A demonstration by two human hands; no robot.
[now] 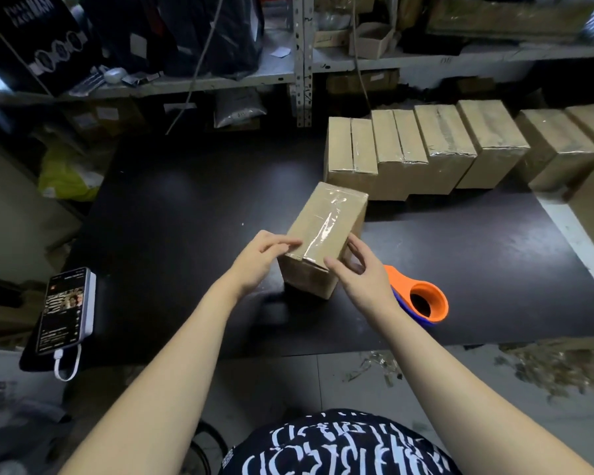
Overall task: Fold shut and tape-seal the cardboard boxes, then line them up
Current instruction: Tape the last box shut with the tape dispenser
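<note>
— Dark tabletop [186,200] below metal shelving [302,60]. Anything at the middle?

— One cardboard box [318,214], flaps folded down, with a strip of clear tape [326,228] shining along its top seam. Stands on the tabletop, turned at a slant.

— And the left hand [258,262]?

— At the box's near-left top edge. Fingers fairly straight, tips laid on the cardboard, clasping nothing.

— Then the right hand [364,279]?

— At the box's near-right corner. Thumb pressed on the taped near edge, fingers curved round the right side; holds the box between them.

— Beyond the box?

— Row of sealed boxes [443,149], side by side, behind the box and off to its right, running toward the table's far right end. Glossy tape on their tops as well.

— Right of the box?

— Orange tape dispenser [426,303], lying on the tabletop just past the right wrist, apart from the box.

— Left of the box?

— Well apart, at the table's near-left corner: phone [64,310] with its screen lit, white cable [67,366] plugged into its near end.

— Lower down?

— Tape scraps [563,365] littering the floor, nearer than the box and to its right.
</note>
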